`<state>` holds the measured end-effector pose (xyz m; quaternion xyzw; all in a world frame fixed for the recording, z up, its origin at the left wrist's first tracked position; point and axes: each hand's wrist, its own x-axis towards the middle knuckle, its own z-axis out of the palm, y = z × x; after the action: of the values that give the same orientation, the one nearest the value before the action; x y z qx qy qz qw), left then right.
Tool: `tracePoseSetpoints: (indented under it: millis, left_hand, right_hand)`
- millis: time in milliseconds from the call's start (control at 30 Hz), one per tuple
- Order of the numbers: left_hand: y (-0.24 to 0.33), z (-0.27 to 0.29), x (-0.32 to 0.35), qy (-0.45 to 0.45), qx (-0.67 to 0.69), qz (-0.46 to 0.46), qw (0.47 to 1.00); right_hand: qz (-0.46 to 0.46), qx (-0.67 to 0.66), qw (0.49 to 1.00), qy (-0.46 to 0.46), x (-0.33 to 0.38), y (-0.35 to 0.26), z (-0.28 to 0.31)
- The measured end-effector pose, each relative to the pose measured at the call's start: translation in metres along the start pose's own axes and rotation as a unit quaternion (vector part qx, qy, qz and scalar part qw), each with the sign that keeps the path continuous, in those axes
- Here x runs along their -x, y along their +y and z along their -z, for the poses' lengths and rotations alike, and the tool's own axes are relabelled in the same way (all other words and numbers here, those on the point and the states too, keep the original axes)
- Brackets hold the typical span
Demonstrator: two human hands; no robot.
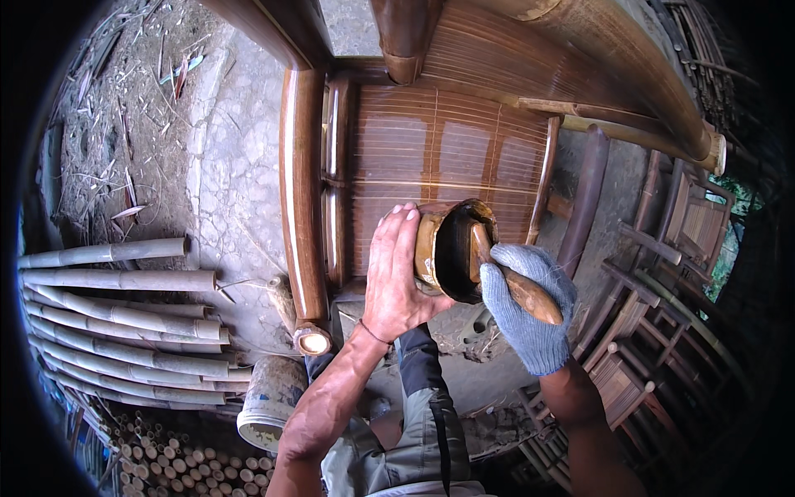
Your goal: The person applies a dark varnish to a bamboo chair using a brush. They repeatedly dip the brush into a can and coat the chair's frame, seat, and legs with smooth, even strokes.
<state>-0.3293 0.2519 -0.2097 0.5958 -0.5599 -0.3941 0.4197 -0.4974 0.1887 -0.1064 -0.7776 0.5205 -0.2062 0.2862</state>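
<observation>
Can [425, 247] sits just off centre toward 3 o'clock, in front of the glossy bamboo seat panel [397, 166] at 1 o'clock; from my remote view I cannot tell whether the two touch. Its mouth tips toward 3 o'clock, and the inside is dark. My bare left hand [393, 269] is clamped around its side, fingers over the top and thumb beneath. My gloved right hand [534, 302] is wrapped firmly about the wooden handle of a brush [534, 298], whose working end is hidden in the can. I judge the step to be loading or wiping the brush; the next move calls for holding the can steady while the brush lifts clear of the rim. Counting, I get one can, one brush, one glove, one seat panel before me, and one white bucket [277, 385] at 7 o'clock. Cut bamboo poles [132, 280] at 8 to 9 o'clock number at least eight, overlapping; the slatted bamboo furniture [625, 398] at 4 o'clock is too tangled to count.
</observation>
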Motion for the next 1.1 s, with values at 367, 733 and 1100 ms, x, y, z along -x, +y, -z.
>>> tracePoseSetpoints:
  millis: [367,733,1100]
  left_hand:
    - [0.0,0.002,-0.003,-0.001,0.007,-0.001,1.0]
    - [0.003,0.003,0.027,-0.057,0.018,0.0,0.998]
    - [0.0,0.023,0.056,-0.019,0.013,0.073,0.997]
  right_hand:
    - [-0.435,-0.628,0.584,0.275,0.056,0.041,0.05]
    - [-0.37,-0.553,0.718,0.203,0.022,0.146,0.088]
    - [0.178,0.394,0.875,-0.22,-0.056,0.226,0.138]
